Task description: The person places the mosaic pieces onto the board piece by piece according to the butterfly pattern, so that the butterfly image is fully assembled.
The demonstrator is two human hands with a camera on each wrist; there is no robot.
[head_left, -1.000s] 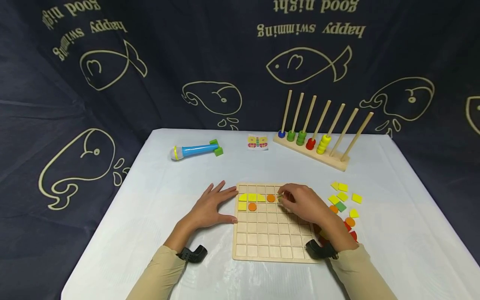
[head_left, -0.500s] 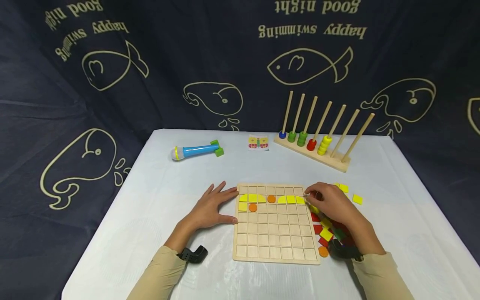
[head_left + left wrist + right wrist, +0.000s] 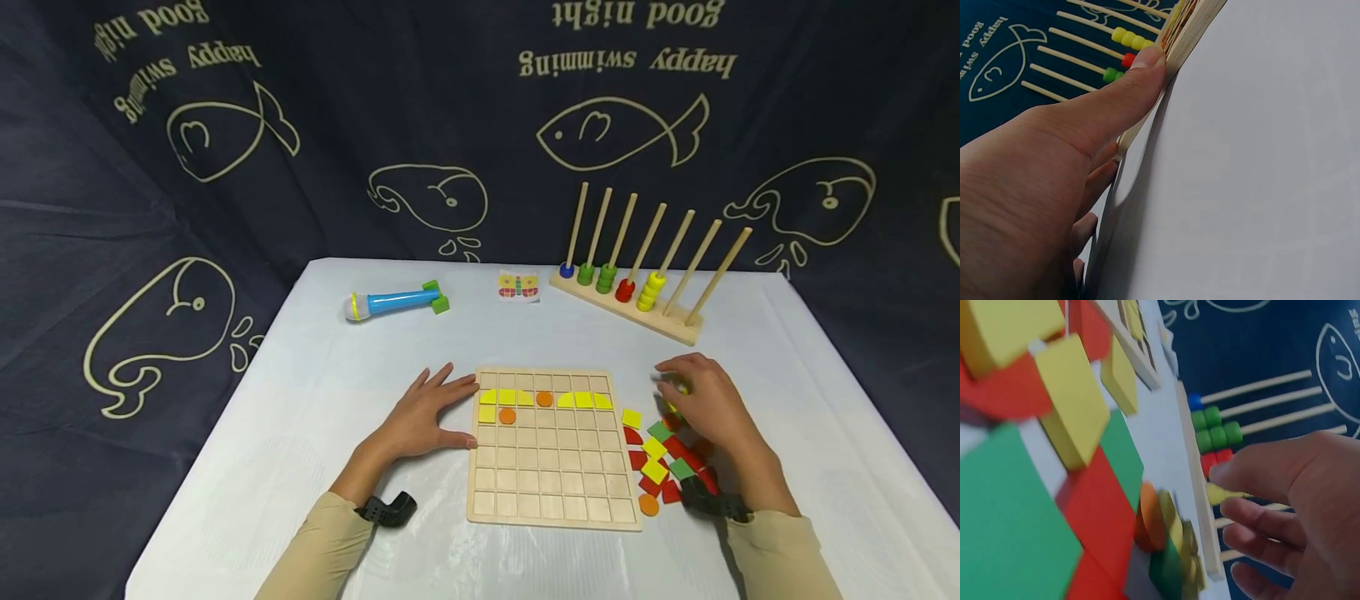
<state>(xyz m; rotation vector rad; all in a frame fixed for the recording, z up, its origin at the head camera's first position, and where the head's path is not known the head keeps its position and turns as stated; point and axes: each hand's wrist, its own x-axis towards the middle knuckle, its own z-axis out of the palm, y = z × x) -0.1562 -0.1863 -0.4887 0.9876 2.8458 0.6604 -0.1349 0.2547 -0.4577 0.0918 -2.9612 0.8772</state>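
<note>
My left hand (image 3: 417, 421) lies spread at the left side of a wooden grid board (image 3: 548, 457), thumb and index fingertip touching its edge. The left wrist view shows that thumb (image 3: 1125, 87) straight along the board's side. In the second row from the top sit yellow pieces (image 3: 507, 397), an orange disc (image 3: 544, 399) and more yellow pieces (image 3: 584, 400). Below them are a yellow square (image 3: 487, 413) and another orange disc (image 3: 507, 416). My right hand (image 3: 708, 402) hovers over the far end of the loose pieces (image 3: 654, 472), its thumb and fingers apart around nothing.
Behind the board lies a small butterfly picture card (image 3: 518, 287). A peg abacus (image 3: 630, 306) with coloured beads stands at the back right, a blue toy microphone (image 3: 397, 302) at the back left. A dark printed cloth (image 3: 420, 100) hangs beyond the white table (image 3: 285, 400).
My right hand has moved right from the board to the loose pieces. A row of three yellow pieces has appeared at the right of the second row. The left hand has stayed put.
</note>
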